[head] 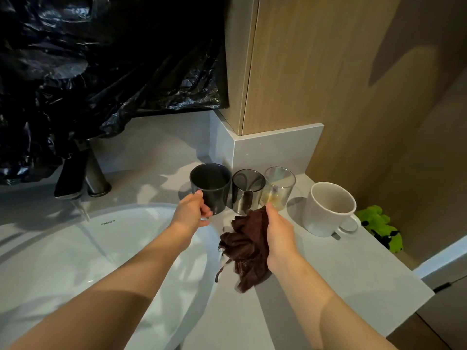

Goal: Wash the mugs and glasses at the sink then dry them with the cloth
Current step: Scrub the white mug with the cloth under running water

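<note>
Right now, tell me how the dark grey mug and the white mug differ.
The dark grey mug is at the row's left end, beside the sink; the white mug is at the right end. The left grip holds the dark grey mug; nothing touches the white mug. The white mug shows a handle; the dark grey mug shows none. Both are upright, open end up.

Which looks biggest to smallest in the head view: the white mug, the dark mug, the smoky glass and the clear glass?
Largest: white mug, though slightly nearer the camera.
Next: dark mug.
Last: smoky glass and clear glass, too alike to rank.
</note>
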Motion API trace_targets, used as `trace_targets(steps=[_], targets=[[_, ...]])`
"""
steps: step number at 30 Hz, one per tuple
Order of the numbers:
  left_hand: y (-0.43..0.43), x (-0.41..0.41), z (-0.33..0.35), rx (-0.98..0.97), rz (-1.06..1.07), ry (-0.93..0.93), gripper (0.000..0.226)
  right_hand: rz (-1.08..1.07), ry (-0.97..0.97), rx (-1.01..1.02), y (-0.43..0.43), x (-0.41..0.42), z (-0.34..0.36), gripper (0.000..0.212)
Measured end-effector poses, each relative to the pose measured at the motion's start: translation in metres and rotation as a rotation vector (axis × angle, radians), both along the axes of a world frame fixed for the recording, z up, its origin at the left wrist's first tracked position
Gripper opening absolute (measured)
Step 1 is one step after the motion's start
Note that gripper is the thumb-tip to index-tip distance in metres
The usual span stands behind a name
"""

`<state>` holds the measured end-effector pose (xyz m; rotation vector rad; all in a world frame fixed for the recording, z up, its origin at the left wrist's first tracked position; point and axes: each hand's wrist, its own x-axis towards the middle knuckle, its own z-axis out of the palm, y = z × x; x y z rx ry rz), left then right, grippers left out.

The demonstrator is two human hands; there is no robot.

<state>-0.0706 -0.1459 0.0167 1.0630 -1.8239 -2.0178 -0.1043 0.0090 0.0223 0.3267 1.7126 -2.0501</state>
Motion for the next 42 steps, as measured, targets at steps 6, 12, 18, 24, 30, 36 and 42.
trace_targets(steps=[6,12,18,24,30,36,42], targets=[[0.002,0.008,0.013,-0.422,0.048,-0.146,0.011,-0.008,-0.008,-0.009,0.011,-0.002,0.007,0.031],[0.051,0.019,0.028,-0.691,-0.072,0.032,0.027,-0.069,0.057,0.040,0.049,-0.002,0.020,0.030],[0.125,-0.012,0.027,-0.664,-0.428,0.072,0.020,-0.191,0.125,0.123,0.110,-0.005,0.025,0.028],[0.194,-0.043,0.018,-0.417,-0.599,0.009,0.017,-0.319,0.115,0.176,0.165,-0.012,0.020,0.033],[0.233,-0.063,0.010,-0.067,-0.668,-0.107,0.040,-0.401,0.071,0.180,0.189,-0.021,0.010,0.037],[0.237,-0.074,0.011,0.075,-0.711,-0.193,0.035,-0.390,0.057,0.175,0.194,-0.027,0.003,0.034],[0.219,-0.071,-0.008,-0.067,-0.598,-0.096,0.029,-0.346,0.057,0.158,0.188,-0.024,0.005,0.029]])
